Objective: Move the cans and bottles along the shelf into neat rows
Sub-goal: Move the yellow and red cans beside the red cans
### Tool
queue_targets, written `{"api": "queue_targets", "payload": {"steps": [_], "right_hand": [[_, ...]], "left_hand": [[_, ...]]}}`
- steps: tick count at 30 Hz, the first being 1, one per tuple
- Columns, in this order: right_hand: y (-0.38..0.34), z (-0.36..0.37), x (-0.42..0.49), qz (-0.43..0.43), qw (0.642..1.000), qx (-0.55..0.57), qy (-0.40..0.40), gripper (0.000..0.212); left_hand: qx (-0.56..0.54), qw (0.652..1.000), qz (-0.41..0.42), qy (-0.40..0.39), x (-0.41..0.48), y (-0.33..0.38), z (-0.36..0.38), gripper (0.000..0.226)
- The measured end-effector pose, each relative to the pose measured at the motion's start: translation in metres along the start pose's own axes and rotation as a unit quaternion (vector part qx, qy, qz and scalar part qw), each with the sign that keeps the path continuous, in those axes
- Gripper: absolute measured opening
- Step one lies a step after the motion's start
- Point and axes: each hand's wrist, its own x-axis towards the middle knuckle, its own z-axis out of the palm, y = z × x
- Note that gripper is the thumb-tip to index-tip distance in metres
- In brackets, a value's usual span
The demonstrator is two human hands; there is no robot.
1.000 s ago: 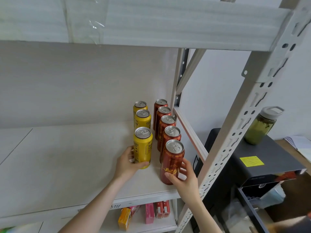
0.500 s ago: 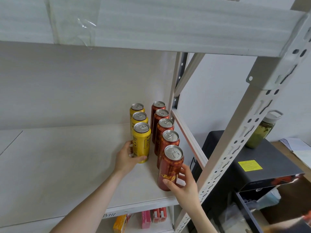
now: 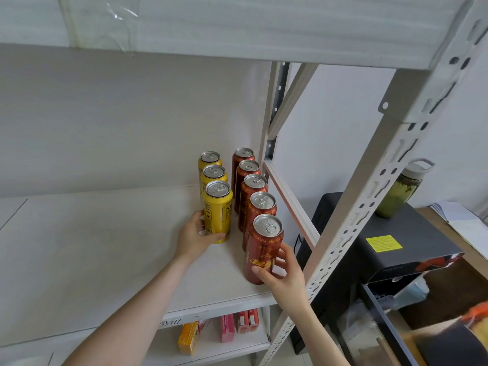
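The left hand (image 3: pixel 196 235) grips the front yellow can (image 3: pixel 218 211) low on its left side, with the thumb across the foot of the can and the fingers curled behind it. The right hand (image 3: pixel 284 273) holds the front red can (image 3: pixel 262 249) near its base, thumb on the near face and fingers wrapped round the right side. Both cans stand upright on the pale shelf (image 3: pixel 92 247) at its right end. The red one is close to the front right corner, and the yellow one sits further back from the front edge.

The front yellow can is bright yellow with black print and a silver lid with a pull tab. It is the nearest of three yellow cans (image 3: pixel 214 178) in a tight line running toward the back of the shelf. The front red can is dark red with gold lettering round the shoulder and a gold motif lower down. It heads a line of five red cans (image 3: pixel 254 188) along the shelf's right edge. A narrow gap runs between the two rows.

Just right of the red row rises a slotted pale post (image 3: pixel 369 186). Beyond it a black box (image 3: pixel 412 228) carries a yellow label (image 3: pixel 384 243) and a green bottle (image 3: pixel 398 191) with a pale lid. On the lower shelf (image 3: pixel 211 350) stand an orange packet (image 3: pixel 188 338) and pink and red packets (image 3: pixel 237 322).
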Motion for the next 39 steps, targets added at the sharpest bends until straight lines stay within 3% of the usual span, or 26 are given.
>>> {"api": "queue_targets", "payload": {"steps": [7, 12, 16, 21, 30, 39], "right_hand": [[-0.005, 0.005, -0.007, -0.002, 0.999, -0.023, 0.026, 0.060], [-0.009, 0.013, -0.019, -0.022, 0.992, -0.093, 0.082, 0.064], [-0.012, 0.018, -0.037, -0.042, 0.976, -0.181, 0.114, 0.075], [-0.014, 0.024, -0.059, -0.068, 0.935, -0.325, 0.127, 0.078], [-0.022, 0.029, -0.095, -0.077, 0.872, -0.471, 0.110, 0.076], [-0.040, 0.047, -0.148, -0.113, 0.829, -0.543, 0.073, 0.072]], "left_hand": [[0.051, 0.999, 0.006, 0.011, -0.013, 0.006, -0.018, 0.063], [0.140, 0.988, 0.070, 0.000, -0.032, 0.009, -0.037, 0.046], [0.273, 0.950, 0.148, 0.012, -0.052, 0.006, -0.048, 0.039], [0.377, 0.895, 0.239, 0.005, -0.075, 0.001, -0.055, 0.046], [0.467, 0.854, 0.229, 0.003, -0.120, -0.006, -0.083, 0.060], [0.488, 0.842, 0.230, 0.012, -0.187, -0.013, -0.123, 0.062]]}}
